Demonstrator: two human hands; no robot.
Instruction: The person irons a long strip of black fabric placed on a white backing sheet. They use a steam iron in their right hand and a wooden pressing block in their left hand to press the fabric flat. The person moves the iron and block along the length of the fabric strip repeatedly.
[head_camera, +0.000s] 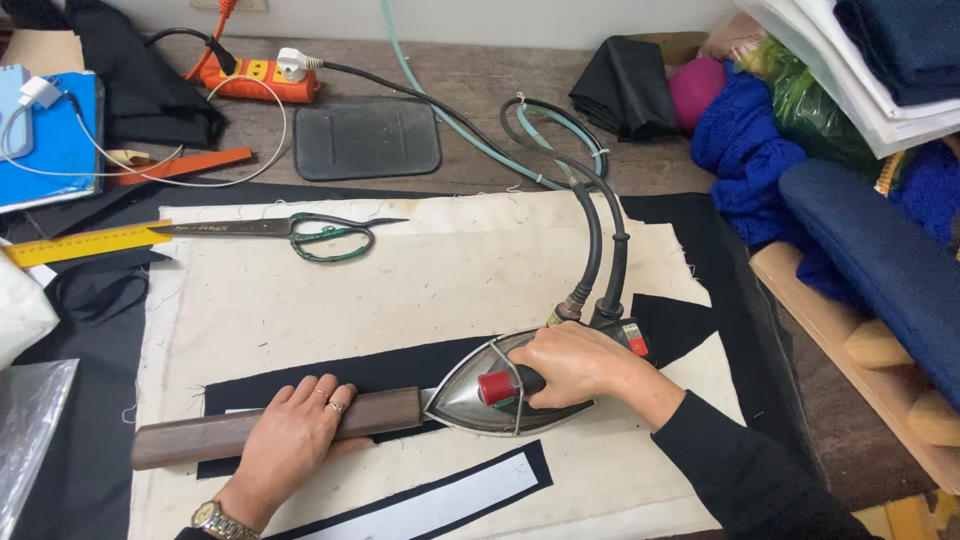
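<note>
Her right hand (570, 365) is clamped on the heavy steel steam iron (490, 395) by its handle, while the left hand (295, 435) lies flat on a stiff brown wooden bar (200, 438) pinning limp black cloth strip (400, 368).

Worn brown wooden table (480, 90) runs across the view, backed by a pale wall (500, 15) along the top edge. Cream cloth cover (450, 270) lies over black fabric on the tabletop. At right, wooden shelf frame (870, 350) carries blue padded rolls and stacked fabric; white shelf board (850, 100) sits above it. Light is even, soft, with no hard shadows
</note>
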